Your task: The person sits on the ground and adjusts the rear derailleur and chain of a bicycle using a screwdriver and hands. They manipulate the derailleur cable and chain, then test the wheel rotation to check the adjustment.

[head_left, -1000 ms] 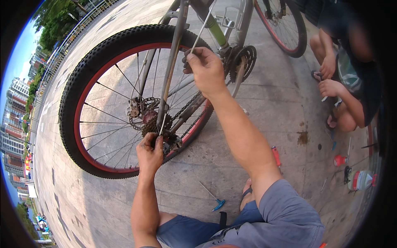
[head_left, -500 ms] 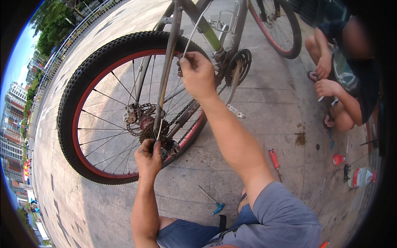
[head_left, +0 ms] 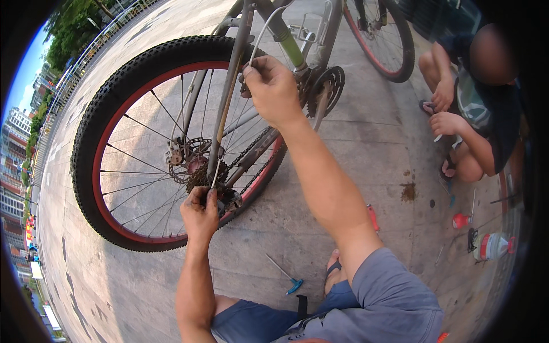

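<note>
A bicycle's rear wheel with knobbly black tyre and red rim stands before me. My right hand is closed on a pale cable beside the grey seat stay, below the frame tube with a green band. Lower down, my left hand, its fingertips dark with grime, pinches the pale cable's lower stretch next to the cassette and rear derailleur. The crankset is right of my right hand.
A crouching person is at right, near another red-rimmed wheel. On the paving lie a blue T-handle tool, red-handled screwdriver, red container and plastic jug. A railing runs at left.
Both hands sit a little further left in the picture, along with the bicycle. My right hand shifted slightly down and back up along the cable; both grips stay closed.
</note>
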The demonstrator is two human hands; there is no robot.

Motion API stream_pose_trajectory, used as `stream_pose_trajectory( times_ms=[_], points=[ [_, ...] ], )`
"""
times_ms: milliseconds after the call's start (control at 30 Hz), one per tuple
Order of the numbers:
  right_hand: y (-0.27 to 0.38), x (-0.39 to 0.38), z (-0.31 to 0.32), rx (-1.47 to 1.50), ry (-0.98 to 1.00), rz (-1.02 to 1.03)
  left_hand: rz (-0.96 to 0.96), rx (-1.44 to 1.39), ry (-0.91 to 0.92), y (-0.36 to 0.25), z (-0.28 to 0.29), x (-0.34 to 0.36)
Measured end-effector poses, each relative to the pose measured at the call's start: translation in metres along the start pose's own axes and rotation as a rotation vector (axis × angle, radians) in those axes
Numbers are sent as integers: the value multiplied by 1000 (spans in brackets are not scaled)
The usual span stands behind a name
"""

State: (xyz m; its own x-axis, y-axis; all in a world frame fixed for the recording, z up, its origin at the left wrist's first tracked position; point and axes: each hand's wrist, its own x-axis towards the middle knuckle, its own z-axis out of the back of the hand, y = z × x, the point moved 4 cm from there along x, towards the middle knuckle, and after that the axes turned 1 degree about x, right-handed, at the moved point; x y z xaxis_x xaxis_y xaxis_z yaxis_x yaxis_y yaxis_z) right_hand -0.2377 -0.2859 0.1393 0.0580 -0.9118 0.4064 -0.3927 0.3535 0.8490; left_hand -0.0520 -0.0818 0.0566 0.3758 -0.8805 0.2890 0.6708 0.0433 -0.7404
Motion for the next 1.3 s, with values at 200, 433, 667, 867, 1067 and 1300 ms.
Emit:
stream_pose_trajectory(
  times_ms=[200,433,667,867,1067,1300],
  points=[
    [-14,5,8,-144,-140,20,-6,14,17,-8,4,-1],
    [-25,12,7,-184,-225,72,3,71,66,-15,11,0],
    [-24,11,9,-213,-298,98,-44,72,43,-66,27,22],
    [-26,4,7,-153,-405,59,-616,148,-14,-192,5,127],
    [-20,2,4,11,-244,61,-529,555,236,-258,-34,220],
    [-13,6,4,323,151,32,-311,427,386,-272,-48,218]
  ],
)
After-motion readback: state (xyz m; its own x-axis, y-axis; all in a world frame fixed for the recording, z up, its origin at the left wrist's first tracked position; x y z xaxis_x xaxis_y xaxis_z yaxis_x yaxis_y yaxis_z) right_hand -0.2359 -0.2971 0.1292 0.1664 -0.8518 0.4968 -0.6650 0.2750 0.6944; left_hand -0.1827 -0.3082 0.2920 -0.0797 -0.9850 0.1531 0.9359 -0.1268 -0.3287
